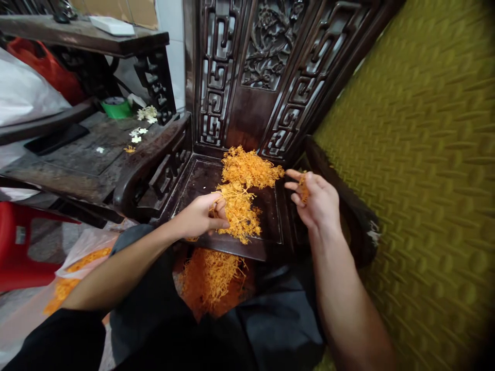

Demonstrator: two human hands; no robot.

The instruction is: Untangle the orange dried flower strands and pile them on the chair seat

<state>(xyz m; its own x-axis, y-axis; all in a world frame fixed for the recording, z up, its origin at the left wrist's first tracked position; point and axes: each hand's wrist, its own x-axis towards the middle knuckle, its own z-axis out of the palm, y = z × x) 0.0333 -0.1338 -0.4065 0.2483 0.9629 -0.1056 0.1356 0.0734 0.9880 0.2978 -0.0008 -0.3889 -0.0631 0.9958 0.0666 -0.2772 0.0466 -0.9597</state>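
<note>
Two heaps of small, branching orange pieces, like plastic flower parts, lie on the seat of a dark carved wooden chair [270, 226]. The far heap [249, 167] rests near the backrest and meets the near heap [242, 214] closer to me. My left hand [207, 214] is at the left side of the near heap, its fingers curled and closed around a bit of orange. To the right of the far heap, my right hand [319, 198] is raised with some orange pieces [303, 188] held between thumb and fingers. Its fingertips point left, towards that heap.
Between my legs below the seat sits a container of more orange pieces [214, 275]. A plastic bag [91, 242] with similar pieces lies left, beside a red stool [23, 247]. Green tape [116, 107] and white blossoms [147, 114] are on the left chair. Yellow-green padding [421, 170] borders the right.
</note>
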